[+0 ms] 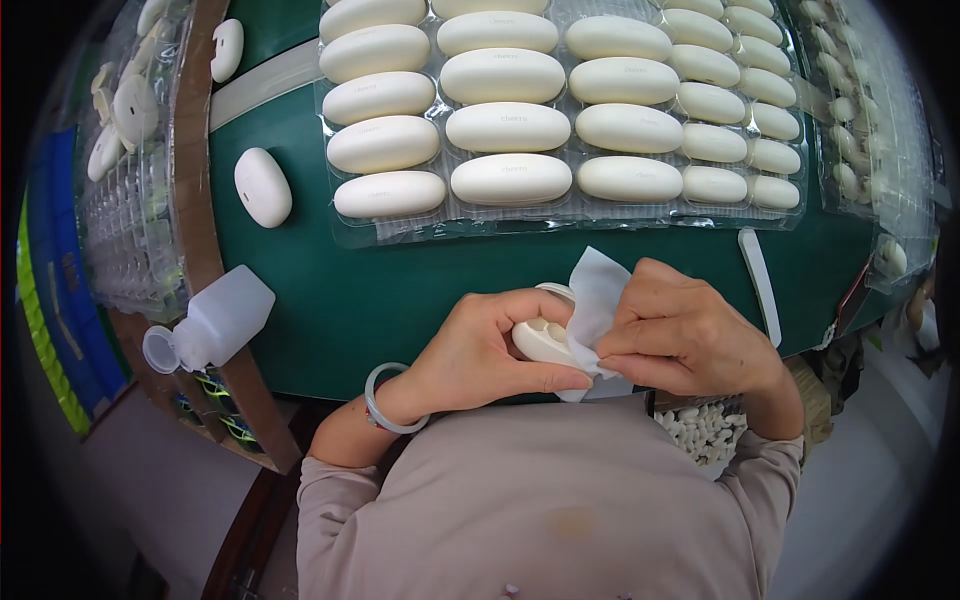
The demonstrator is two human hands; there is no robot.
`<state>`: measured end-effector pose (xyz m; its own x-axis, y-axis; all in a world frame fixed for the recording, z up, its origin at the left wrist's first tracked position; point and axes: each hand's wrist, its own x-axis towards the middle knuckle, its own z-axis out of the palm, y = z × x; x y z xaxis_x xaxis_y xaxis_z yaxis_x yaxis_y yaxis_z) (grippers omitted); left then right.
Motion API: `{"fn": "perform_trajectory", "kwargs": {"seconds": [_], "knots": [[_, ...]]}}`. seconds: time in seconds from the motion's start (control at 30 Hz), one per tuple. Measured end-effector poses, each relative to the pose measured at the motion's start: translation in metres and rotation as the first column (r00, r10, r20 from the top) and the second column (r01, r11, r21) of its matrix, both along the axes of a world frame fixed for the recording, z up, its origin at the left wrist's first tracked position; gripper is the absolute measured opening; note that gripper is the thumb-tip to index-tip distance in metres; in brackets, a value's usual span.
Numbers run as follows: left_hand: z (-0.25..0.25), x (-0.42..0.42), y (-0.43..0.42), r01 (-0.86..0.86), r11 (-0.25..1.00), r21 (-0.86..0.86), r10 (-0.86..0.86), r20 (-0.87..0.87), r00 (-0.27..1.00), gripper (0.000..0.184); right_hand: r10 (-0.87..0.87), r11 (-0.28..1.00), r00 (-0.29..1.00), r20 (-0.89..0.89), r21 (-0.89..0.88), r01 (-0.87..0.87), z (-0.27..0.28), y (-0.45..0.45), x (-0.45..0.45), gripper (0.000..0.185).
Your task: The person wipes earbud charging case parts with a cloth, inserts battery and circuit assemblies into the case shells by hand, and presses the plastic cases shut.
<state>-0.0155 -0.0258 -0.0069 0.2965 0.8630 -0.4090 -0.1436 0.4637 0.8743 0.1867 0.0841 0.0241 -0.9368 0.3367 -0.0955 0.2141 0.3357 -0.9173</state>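
Near the table's front edge, my left hand point(470, 345) is closed around a small cream-white case point(541, 342), which looks like an earbud charging case. Its lid appears raised, and hollows show inside. In my right hand point(685, 330) a thin white cloth point(597, 285) is pinched between thumb and fingers. The cloth touches the right end of the case and hides that part. One corner of it stands up above my fingers. A bracelet point(372, 398) circles my left wrist.
Clear plastic trays point(480, 222) with rows of closed white cases lie at the back. A single case point(263, 188) rests on the green mat point(400, 270) at left, near a translucent bottle point(228, 310) with its cap open. A white strip-like tool point(759, 285) lies at right.
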Motion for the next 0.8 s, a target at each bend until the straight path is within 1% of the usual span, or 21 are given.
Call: {"fn": "perform_trajectory", "kwargs": {"seconds": [0.03,0.13,0.23,0.33,0.43,0.53,0.63,0.73,0.8], "knots": [[-0.001,0.0,-0.001,0.018,1.0,0.013,-0.018,-0.035,0.999,0.036,0.003,1.0,1.0,0.0,0.007,-0.003,0.0,-0.001,-0.001,0.013],[-0.001,0.001,-0.002,0.004,0.999,0.04,-0.002,-0.041,0.999,0.036,-0.018,0.999,1.0,0.008,0.046,0.017,0.002,-0.005,-0.005,0.012],[0.005,-0.001,-0.001,0.034,0.995,-0.089,-0.039,-0.056,0.998,0.038,0.065,0.988,0.994,0.09,0.136,-0.077,0.009,-0.003,-0.008,0.008],[0.001,0.001,-0.003,0.04,0.998,-0.038,-0.043,-0.089,0.995,0.038,0.05,0.985,0.994,0.098,0.162,-0.066,0.012,-0.005,-0.009,0.009],[0.002,0.002,-0.002,0.021,0.996,0.091,-0.009,-0.132,0.991,0.032,0.036,0.977,0.993,0.116,0.203,-0.06,0.013,-0.008,-0.011,0.011],[0.001,0.002,-0.003,0.064,0.994,0.091,-0.049,-0.158,0.986,0.03,-0.03,0.965,0.999,0.039,0.261,0.019,0.011,-0.016,-0.023,0.008],[0.001,0.005,-0.005,0.055,0.992,0.11,-0.033,-0.191,0.981,0.027,-0.066,0.949,0.998,-0.013,0.308,0.067,0.006,-0.02,-0.032,0.008],[-0.004,0.005,-0.009,0.033,0.988,0.149,0.002,-0.228,0.974,0.025,-0.077,0.94,0.997,0.003,0.334,0.072,0.007,-0.021,-0.04,0.008],[-0.009,0.005,-0.013,0.051,0.981,0.187,0.006,-0.293,0.956,0.025,-0.053,0.908,0.998,0.02,0.416,0.04,0.008,-0.025,-0.049,0.007]]}}
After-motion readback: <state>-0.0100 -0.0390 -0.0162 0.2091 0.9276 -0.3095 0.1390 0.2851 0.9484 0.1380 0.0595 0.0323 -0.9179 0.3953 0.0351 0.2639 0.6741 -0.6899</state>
